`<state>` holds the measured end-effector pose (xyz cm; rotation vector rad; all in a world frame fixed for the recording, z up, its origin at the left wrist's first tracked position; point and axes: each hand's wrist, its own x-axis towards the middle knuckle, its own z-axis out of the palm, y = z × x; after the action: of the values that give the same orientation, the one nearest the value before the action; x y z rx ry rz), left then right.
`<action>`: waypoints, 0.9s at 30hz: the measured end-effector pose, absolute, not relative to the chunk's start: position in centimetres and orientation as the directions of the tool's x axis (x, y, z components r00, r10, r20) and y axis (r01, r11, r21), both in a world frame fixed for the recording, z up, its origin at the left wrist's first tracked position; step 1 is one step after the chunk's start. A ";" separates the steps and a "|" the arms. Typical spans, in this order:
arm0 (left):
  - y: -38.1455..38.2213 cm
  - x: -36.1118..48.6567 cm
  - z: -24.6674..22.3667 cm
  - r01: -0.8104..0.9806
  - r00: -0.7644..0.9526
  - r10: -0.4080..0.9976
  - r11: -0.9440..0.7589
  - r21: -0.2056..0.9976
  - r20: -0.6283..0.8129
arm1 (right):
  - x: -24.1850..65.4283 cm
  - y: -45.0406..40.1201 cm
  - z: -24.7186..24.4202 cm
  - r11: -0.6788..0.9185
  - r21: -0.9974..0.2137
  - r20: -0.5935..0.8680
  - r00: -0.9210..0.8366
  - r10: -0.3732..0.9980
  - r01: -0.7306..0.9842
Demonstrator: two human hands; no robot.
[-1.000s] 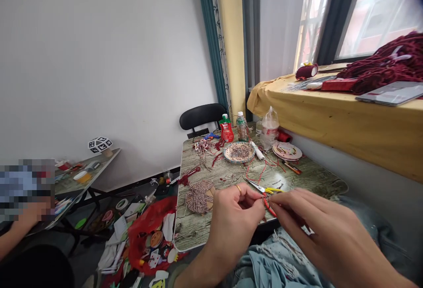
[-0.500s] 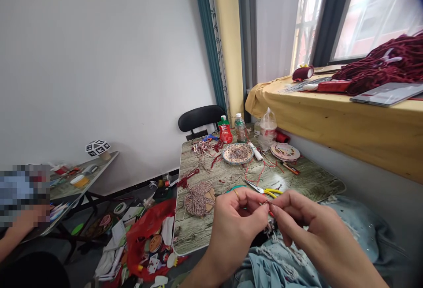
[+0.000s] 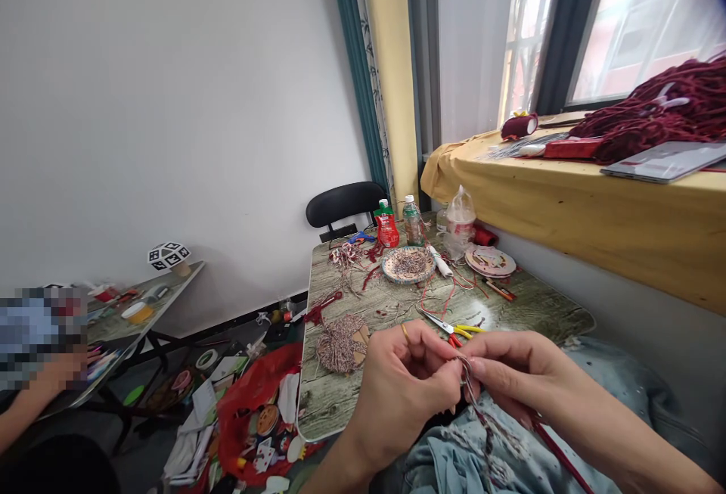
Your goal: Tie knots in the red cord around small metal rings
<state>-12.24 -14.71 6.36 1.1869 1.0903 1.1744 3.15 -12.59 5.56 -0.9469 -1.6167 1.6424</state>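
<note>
Here, cords pinched between fingertips of left hand and right hand, strands hanging down, over lap, beyond tabletop's near edge, bottle labels too small to read

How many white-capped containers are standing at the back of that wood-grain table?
2: a red pouch near the black chair, and a green-labelled bottle just right of it. Others may hide behind the plastic bag.

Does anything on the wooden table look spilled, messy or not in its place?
Yes: loose yarn scraps lie scattered on the table near the round basket, looking untidy. I cannot see any liquid spill.
</note>
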 end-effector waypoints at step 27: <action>-14.1 -13.1 5.5 -0.121 0.175 0.984 0.050 0.991 -0.029 | 2.3 -11.2 2.8 0.438 -0.685 0.291 -0.332 0.897 0.582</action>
<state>-13.11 -14.14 5.49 1.1658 1.0098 1.1100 2.28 -11.16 2.85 -1.2382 -2.0406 0.6226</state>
